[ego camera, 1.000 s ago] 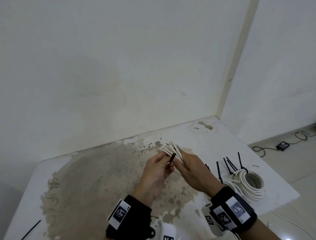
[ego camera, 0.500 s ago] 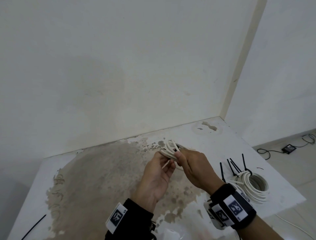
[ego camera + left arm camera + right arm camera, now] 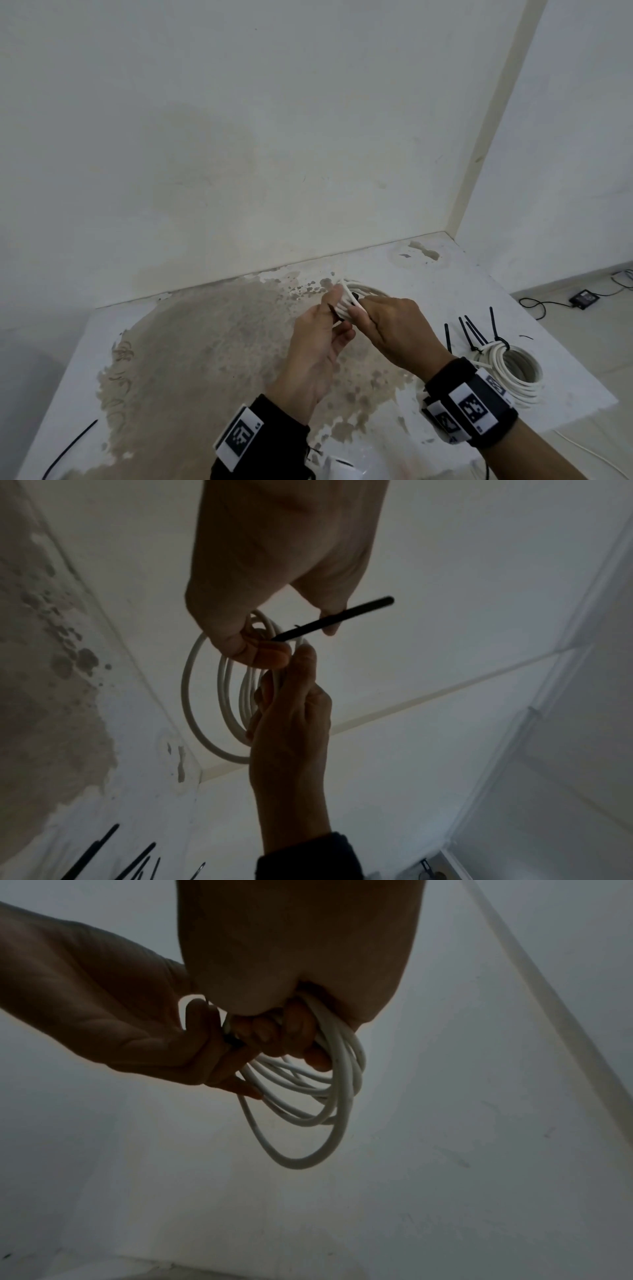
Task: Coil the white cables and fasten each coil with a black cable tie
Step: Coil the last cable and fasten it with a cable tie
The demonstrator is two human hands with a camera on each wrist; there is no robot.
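Above the middle of the stained table (image 3: 191, 342), both hands hold one white cable coil (image 3: 368, 292). My right hand (image 3: 383, 318) grips the bundled strands from the right, its fingers curled round them (image 3: 287, 1034); the loops (image 3: 329, 1096) hang free beyond the fingers. My left hand (image 3: 329, 322) pinches a black cable tie (image 3: 335, 620) against the bundle; the tie's free end sticks out past the fingers. In the left wrist view the coil (image 3: 205, 710) stands behind both hands. Whether the tie is looped round the bundle is hidden.
A finished white coil (image 3: 510, 373) bound with black ties lies near the table's right edge, with loose black ties (image 3: 469, 332) beside it. Another black tie (image 3: 68, 448) lies at the front left. Walls close the back; a black adapter (image 3: 584, 298) sits on the floor at right.
The coil has turned in my hands, so its loops now point away toward the wall. My left fingers have shifted along the black tie.
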